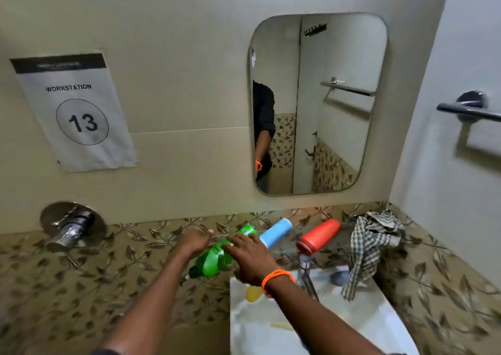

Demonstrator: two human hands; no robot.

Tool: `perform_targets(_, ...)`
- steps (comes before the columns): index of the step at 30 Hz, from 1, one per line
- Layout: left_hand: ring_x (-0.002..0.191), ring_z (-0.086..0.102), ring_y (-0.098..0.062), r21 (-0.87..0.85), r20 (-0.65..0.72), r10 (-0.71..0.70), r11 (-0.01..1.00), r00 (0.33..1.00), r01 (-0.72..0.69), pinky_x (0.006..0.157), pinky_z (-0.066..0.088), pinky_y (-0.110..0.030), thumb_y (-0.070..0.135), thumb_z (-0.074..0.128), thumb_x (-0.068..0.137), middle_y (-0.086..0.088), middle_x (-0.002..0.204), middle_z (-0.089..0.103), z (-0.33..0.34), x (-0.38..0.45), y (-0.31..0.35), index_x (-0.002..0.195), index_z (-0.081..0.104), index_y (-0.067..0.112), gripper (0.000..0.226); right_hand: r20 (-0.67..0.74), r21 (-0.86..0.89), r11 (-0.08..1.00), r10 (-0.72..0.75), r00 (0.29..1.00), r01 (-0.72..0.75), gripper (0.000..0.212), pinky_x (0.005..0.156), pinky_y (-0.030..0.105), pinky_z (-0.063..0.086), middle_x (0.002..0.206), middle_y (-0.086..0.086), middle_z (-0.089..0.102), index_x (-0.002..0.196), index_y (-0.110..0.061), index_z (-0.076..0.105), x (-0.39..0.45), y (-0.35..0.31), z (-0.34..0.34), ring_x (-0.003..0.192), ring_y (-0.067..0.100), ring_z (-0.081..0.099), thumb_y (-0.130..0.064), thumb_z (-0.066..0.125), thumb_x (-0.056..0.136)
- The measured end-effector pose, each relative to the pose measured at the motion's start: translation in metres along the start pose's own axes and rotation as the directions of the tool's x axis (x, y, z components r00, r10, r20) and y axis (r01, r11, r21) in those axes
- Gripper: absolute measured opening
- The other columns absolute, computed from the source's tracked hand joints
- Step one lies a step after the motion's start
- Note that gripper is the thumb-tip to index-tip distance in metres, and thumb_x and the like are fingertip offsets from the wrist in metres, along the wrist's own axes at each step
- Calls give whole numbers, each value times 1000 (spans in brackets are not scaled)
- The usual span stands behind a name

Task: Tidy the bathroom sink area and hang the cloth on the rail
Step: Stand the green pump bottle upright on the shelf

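A green bottle [214, 259] lies tilted above the sink's left rear corner, cap end low at the left. My right hand [250, 259], with an orange band at the wrist, grips its upper body. My left hand [193, 242] rests against the bottle's far side with fingers curled. A blue bottle [276, 232] and a red bottle [318, 236] lie on their sides on the glass shelf. A checked cloth [371, 243] is bunched at the shelf's right end and hangs down over the sink. The chrome rail [469, 112] is bare on the right wall.
The white sink [379, 316] holds a yellow item [253, 293] at its left rim and a blue item [340, 277] behind the chrome faucet [306, 273]. A wall tap [69, 228] juts out at left. A mirror [325, 102] hangs above; a paper sign [73, 110] is on the wall.
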State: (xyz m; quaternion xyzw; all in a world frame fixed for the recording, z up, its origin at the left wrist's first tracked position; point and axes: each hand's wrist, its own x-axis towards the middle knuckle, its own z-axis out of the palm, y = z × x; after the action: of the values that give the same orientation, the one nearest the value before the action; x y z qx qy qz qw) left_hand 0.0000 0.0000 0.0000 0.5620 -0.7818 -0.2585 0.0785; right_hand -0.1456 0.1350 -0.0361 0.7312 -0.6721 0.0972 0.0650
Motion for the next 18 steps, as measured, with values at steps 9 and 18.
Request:
perform_targets(9,62,63,-27,-596,604,86,709,792,378,66,46,-34,56,25,107,-15,77,67,-20,21,-52,112,67,0,70,-64,-135,990,19,998,-28,50,103,52,39,138,13,56,137,-18,47,40,-9,38,128,37,50,-10,55,89)
perform_targets(18,101,63,-19,-688,251,355,720,901,-92,76,53,-29,-5,61,96,-9,126,70,-1,27,-7,138,59,13,46,150,696,655,268,952,-294,45,78,30,53,97,6,71,107,-6,71,89,55,-39,90,18,62,-1,88,66)
